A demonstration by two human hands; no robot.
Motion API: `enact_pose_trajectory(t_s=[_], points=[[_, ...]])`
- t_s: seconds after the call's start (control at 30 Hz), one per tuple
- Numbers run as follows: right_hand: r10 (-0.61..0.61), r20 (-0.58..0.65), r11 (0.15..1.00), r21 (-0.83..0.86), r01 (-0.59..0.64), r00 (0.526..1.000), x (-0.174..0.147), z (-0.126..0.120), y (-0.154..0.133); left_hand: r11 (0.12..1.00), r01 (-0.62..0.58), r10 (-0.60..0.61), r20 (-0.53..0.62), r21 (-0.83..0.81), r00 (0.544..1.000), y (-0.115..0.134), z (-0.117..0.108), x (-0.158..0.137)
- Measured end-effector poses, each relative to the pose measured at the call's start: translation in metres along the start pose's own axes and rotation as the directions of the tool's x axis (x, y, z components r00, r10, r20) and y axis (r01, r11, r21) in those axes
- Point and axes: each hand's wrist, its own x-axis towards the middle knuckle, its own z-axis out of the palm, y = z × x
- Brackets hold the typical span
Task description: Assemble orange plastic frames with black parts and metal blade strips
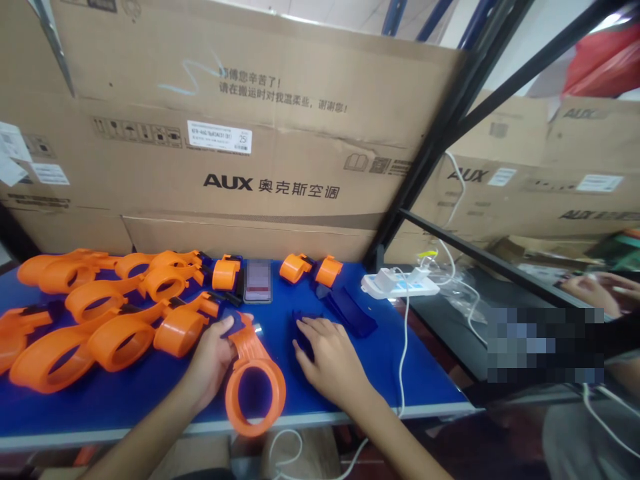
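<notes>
My left hand (214,363) is closed around the narrow end of an orange plastic ring with a handle (256,393), shaped like a tape dispenser. A dark blue piece shows at its top, beside my thumb, and the ring hangs down over the table's front edge. My right hand (333,357) lies palm down over a dark blue plastic piece (296,327), its fingers apart and touching or nearly touching it. Behind it lie more dark blue pieces (353,312). Similar orange ring pieces (123,340) fill the left of the blue tabletop (280,310).
A phone (258,280) lies at the back, near two small groups of orange rings (329,271). A white power strip (400,283) with cables sits at the right corner. Large cardboard boxes (280,153) stand behind. At right is another person's hand (595,293).
</notes>
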Motion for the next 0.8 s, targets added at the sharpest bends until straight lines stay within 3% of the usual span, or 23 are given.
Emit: enact_pose_trajectory(t_s=[0.07, 0.17, 0.23, 0.3, 0.37, 0.4, 0.47, 0.53, 0.6, 0.7, 0.8], points=[[0.023, -0.062, 0.991, 0.136, -0.015, 0.998, 0.006, 0.0, -0.003, 1.0, -0.023, 0.023, -0.01, 0.007, 1.0, -0.001, 0.0, 0.001], [0.175, -0.174, 0.912, 0.4, -0.093, 0.969, 0.015, -0.003, -0.007, 0.996, -0.083, 0.084, 0.014, -0.019, 0.996, -0.001, -0.001, 0.002], [0.315, -0.192, 0.78, 0.611, -0.138, 0.93, 0.019, -0.006, -0.009, 0.992, -0.123, 0.125, 0.062, -0.039, 0.99, -0.001, -0.001, 0.001], [0.4, -0.125, 0.579, 0.803, -0.144, 0.908, 0.022, -0.006, -0.013, 0.989, -0.136, 0.142, 0.135, -0.052, 0.981, -0.001, -0.002, 0.0], [0.401, -0.029, 0.392, 0.909, -0.143, 0.915, 0.023, -0.004, -0.017, 0.991, -0.119, 0.13, 0.217, -0.064, 0.967, -0.002, -0.002, -0.002], [0.385, 0.001, 0.349, 0.926, -0.146, 0.923, 0.024, -0.003, -0.019, 0.992, -0.108, 0.122, 0.249, -0.069, 0.961, -0.002, -0.003, -0.002], [0.362, -0.022, 0.401, 0.906, -0.134, 0.932, 0.024, -0.001, -0.023, 0.992, -0.102, 0.118, 0.274, -0.074, 0.954, -0.002, -0.004, -0.002], [0.314, -0.129, 0.579, 0.811, -0.082, 0.941, 0.025, -0.003, -0.025, 0.991, -0.117, 0.129, 0.256, -0.063, 0.958, -0.003, -0.006, -0.001], [0.173, -0.211, 0.778, 0.628, -0.002, 0.962, 0.025, -0.01, -0.025, 0.989, -0.141, 0.146, 0.219, -0.042, 0.965, -0.003, -0.007, 0.001], [-0.108, -0.086, 0.942, 0.31, 0.13, 0.99, 0.025, -0.025, -0.024, 0.988, -0.151, 0.154, 0.181, -0.029, 0.971, -0.003, -0.006, 0.001], [-0.2, 0.072, 0.964, 0.19, 0.183, 0.977, 0.026, -0.032, -0.021, 0.989, -0.14, 0.145, 0.183, -0.041, 0.972, -0.003, -0.004, 0.0]])
